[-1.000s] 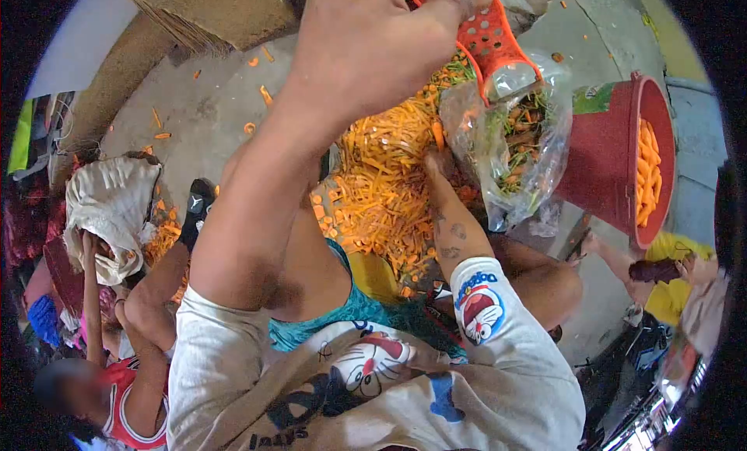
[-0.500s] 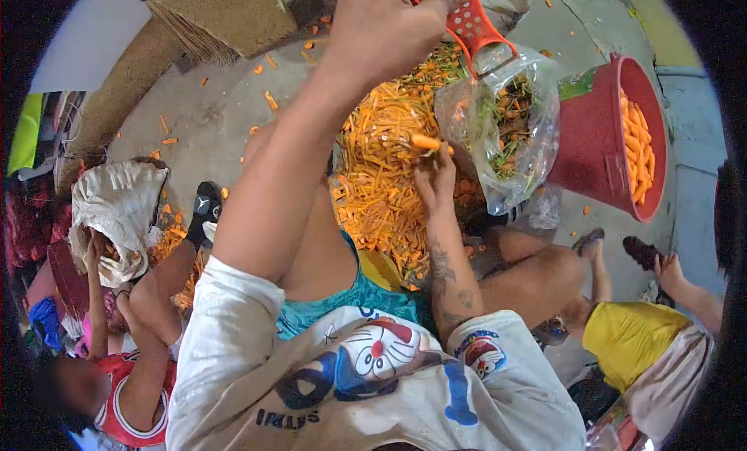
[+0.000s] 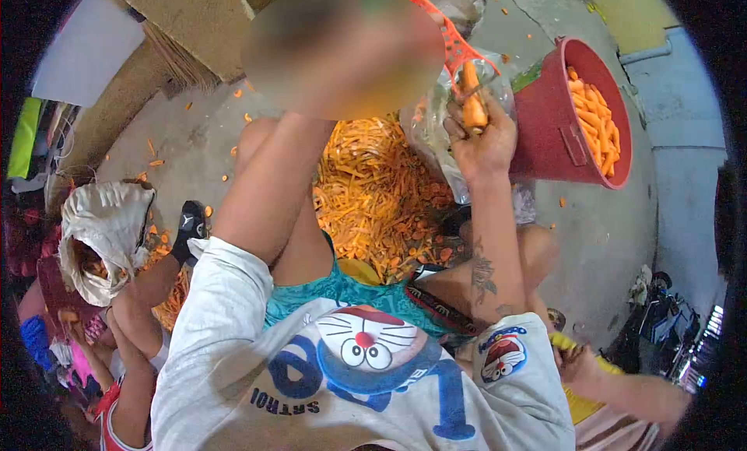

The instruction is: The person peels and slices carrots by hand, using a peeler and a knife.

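Observation:
My right hand [image 3: 490, 143] is wrapped round a thick orange carrot [image 3: 473, 112], held upright with its fingers behind it. Across the carrot's upper part lies the head of an orange-red plastic peeler [image 3: 455, 46], which has holes in its frame. That peeler is in my left hand [image 3: 377, 42], most of which is smeared by a blurred patch. Below both hands, between my legs, spreads a heap of carrot peelings [image 3: 373, 202]. A clear plastic bag [image 3: 436, 143] stands just behind my right hand, partly hidden by it.
To the right, a tilted red bucket [image 3: 545, 116] holds many peeled carrots [image 3: 595, 120]. On the left a white sack [image 3: 105, 217] gapes beside a seated person in red [image 3: 124, 420]. Another person's arm [image 3: 638, 396] reaches in at lower right. Carrot scraps dot the concrete floor [image 3: 179, 132].
My right hand has risen from the peelings, bringing the carrot up against the peeler. The view has shifted, and the person at the right has moved lower in it.

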`<state>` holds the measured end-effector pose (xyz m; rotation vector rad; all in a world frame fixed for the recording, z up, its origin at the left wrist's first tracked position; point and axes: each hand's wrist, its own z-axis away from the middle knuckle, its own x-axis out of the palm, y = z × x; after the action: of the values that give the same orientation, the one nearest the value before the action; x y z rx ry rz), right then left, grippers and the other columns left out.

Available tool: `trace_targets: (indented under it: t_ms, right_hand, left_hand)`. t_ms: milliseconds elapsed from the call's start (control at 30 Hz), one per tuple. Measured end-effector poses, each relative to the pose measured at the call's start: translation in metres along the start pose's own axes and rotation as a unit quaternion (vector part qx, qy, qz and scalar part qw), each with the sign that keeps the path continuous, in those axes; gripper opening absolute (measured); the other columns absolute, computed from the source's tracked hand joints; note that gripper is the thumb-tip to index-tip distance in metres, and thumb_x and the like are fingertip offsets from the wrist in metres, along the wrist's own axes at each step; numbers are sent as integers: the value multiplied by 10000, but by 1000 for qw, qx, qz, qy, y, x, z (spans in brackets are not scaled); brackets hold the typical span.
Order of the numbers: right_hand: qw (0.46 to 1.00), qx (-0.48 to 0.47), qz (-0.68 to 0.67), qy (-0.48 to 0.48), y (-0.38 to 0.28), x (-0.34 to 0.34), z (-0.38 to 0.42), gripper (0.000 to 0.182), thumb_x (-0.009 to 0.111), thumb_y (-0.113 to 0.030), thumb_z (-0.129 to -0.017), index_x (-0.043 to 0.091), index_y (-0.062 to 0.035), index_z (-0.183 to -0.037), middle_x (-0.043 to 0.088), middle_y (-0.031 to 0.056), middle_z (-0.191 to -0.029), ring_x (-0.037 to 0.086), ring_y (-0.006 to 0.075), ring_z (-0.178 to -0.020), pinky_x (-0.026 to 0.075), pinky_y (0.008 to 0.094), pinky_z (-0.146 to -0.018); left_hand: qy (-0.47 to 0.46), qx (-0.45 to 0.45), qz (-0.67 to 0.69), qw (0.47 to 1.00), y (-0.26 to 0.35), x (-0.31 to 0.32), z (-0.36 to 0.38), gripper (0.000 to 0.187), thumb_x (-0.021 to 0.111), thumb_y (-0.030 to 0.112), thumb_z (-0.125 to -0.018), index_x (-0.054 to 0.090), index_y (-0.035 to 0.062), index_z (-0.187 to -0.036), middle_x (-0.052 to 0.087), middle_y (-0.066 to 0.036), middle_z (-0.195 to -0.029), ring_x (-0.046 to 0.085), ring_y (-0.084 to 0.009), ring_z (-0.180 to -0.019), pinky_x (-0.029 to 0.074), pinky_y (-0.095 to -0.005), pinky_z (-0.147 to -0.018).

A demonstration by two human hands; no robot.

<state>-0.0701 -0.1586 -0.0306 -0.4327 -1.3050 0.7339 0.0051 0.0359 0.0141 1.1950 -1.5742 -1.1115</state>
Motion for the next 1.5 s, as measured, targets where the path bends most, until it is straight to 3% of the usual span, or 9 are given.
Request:
trace_targets:
  t_ms: [367,633,767,833,933,1100,1367,1433,1500]
  right_hand:
    - [998,-57,-5,-2,-16,-24,42,423,428,-336,-1038,585,-39,-1296,657,77,-1091,568,142,-735,403,279,-528]
    - [993,-72,-37,-86,-32,-35,47,395,457,-307,-1048,578,-6,-1274,675,111,-1111,576,140,-733,388,239,-506]
    - [983,-115,35,139,-32,-9,63,414,454,-290,-1046,544,24,-1300,621,69,-935,488,107,-633,385,218,-485]
    - [995,-68,52,-52,-38,-25,70,444,460,-286,-1043,522,35,-1344,560,41,-863,446,89,-602,390,208,-478]
    - [998,-52,13,-40,-40,-15,70,469,443,-280,-1050,492,44,-1386,542,37,-866,441,69,-601,363,187,-463]
    - [999,0,-24,-21,-48,-31,63,468,418,-273,-1064,478,58,-1390,519,36,-865,419,47,-591,309,156,-441]
    - [986,-10,-8,-164,-46,-14,68,476,466,-300,-1060,485,59,-1371,544,46,-912,457,52,-626,363,160,-480]
    - [954,-244,169,48,-34,14,71,501,525,-337,-1047,497,54,-1358,567,50,-923,498,78,-701,442,195,-596]
    - [966,-237,90,44,-39,-14,55,475,586,-316,-1035,527,50,-1333,607,59,-989,525,97,-780,463,240,-682]
  left_hand:
    - [-141,144,-68,977,-17,43,1,176,784,191,-890,697,41,-924,655,42,-805,567,-38,-730,477,-245,-651]
    - [2,91,-86,992,-18,55,7,187,783,182,-889,687,43,-969,671,36,-810,618,-73,-739,522,-266,-684]
    - [-50,194,-65,978,-24,71,18,176,781,171,-898,685,45,-974,694,21,-830,634,-80,-753,532,-267,-702]
    - [-7,192,-136,972,-30,37,-11,153,777,162,-903,696,46,-962,715,10,-850,647,-77,-769,537,-274,-707]
    - [90,173,-131,972,-39,18,-27,174,770,167,-894,697,25,-964,740,-69,-848,676,-126,-754,542,-304,-703]
    - [-138,77,-433,887,-28,49,19,214,676,121,-854,657,-7,-1025,691,-272,-920,676,-465,-897,538,-468,-777]
    - [-282,-74,-545,786,-42,39,13,234,668,127,-821,636,-46,-975,693,-271,-929,704,-420,-896,529,-488,-772]
    - [-243,11,-420,875,-33,36,17,240,659,122,-829,621,-55,-986,686,-280,-925,695,-435,-892,522,-497,-767]
    - [-220,29,-422,879,-33,36,16,243,664,128,-839,619,-54,-994,681,-287,-928,687,-447,-892,518,-503,-767]
